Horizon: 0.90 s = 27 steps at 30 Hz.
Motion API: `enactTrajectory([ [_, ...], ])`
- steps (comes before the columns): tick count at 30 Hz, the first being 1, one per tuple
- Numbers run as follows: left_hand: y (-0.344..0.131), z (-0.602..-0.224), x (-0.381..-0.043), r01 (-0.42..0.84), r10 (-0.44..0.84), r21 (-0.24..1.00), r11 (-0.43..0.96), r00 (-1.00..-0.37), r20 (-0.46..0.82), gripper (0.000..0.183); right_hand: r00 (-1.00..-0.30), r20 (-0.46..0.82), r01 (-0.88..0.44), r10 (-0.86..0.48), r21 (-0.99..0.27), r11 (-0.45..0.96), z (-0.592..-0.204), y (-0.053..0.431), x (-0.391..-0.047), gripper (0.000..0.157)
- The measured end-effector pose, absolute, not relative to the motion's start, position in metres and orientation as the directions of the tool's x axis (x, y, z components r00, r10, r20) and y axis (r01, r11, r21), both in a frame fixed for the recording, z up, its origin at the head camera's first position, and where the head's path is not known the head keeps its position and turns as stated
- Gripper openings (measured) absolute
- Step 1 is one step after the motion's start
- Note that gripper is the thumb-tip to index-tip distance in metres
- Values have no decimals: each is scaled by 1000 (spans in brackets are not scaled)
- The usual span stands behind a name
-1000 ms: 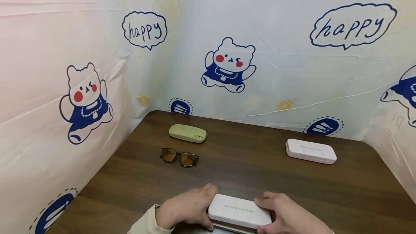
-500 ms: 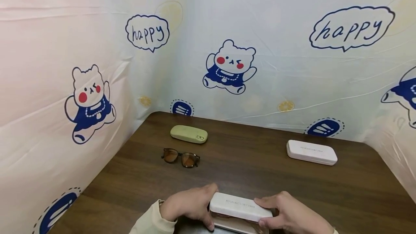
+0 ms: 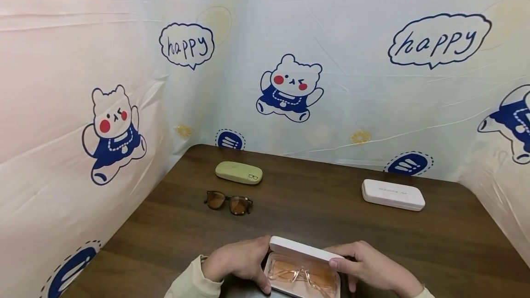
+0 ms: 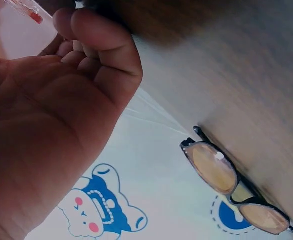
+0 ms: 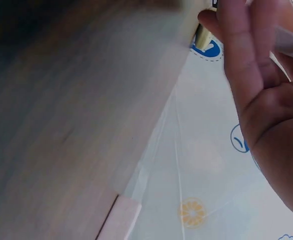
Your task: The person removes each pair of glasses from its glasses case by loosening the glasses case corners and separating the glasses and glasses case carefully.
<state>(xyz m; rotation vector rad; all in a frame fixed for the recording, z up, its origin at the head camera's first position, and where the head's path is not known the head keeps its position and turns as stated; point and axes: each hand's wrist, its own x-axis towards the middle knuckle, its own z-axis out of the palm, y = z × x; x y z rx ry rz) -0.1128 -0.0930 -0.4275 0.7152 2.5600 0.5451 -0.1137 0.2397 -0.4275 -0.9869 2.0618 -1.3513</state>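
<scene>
At the table's near edge in the head view, a white glasses case stands with its lid raised. Inside lies a pair of clear-framed glasses with orange-tinted lenses. My left hand grips the case's left end, thumb low at the front and fingers behind. My right hand pinches the right end of the lid, with the thumb at its front edge. In the left wrist view my left hand covers most of the case. My right hand fills the right side of the right wrist view.
Dark-framed sunglasses lie on the wooden table left of centre. Behind them sits a green glasses case. Another white glasses case, its lid down, lies at the far right. A printed curtain borders the table.
The white case's lid has swung up from nearly closed, so the tinted glasses inside now show. My right hand has lifted with the lid; my left hand stays on the left end.
</scene>
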Motion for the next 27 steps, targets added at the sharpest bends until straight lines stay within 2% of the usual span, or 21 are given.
enactTrajectory([
  [5, -94, -427, -111, 402, 566, 471, 785, -775, -281, 79, -685, 40, -448, -728, -810, 377, -418, 235, -110, 29],
  [7, -94, -428, -110, 410, 570, 469, 782, -775, -272, 79, -734, 100, -541, -672, -685, 489, -409, 230, -102, 30],
  [9, -94, -428, -110, 414, 574, 473, 777, -775, -265, 78, -749, 213, -629, -627, -527, 572, -402, 220, -93, 26],
  [11, -95, -428, -110, 417, 578, 479, 773, -774, -259, 78, -704, 348, -710, -619, -358, 606, -398, 208, -83, 20],
  [13, -95, -428, -110, 418, 579, 481, 770, -775, -254, 78, -614, 464, -774, -638, -196, 602, -402, 194, -76, 13],
  [15, -96, -428, -111, 421, 581, 482, 768, -775, -250, 77, -546, 509, -794, -666, -60, 605, -410, 182, -71, 15],
  [16, -96, -428, -111, 422, 582, 482, 768, -774, -249, 77, -538, 509, -787, -672, -18, 616, -414, 177, -70, 16],
  [19, -96, -428, -111, 430, 585, 477, 767, -773, -244, 76, -587, 476, -725, -655, 51, 687, -429, 167, -67, 23],
  [22, -95, -427, -110, 434, 588, 474, 766, -771, -244, 76, -640, 440, -675, -629, 69, 735, -440, 162, -65, 29],
  [27, -95, -426, -109, 436, 581, 461, 773, -779, -237, 76, -668, 438, -646, -601, 59, 761, -447, 156, -64, 28],
])
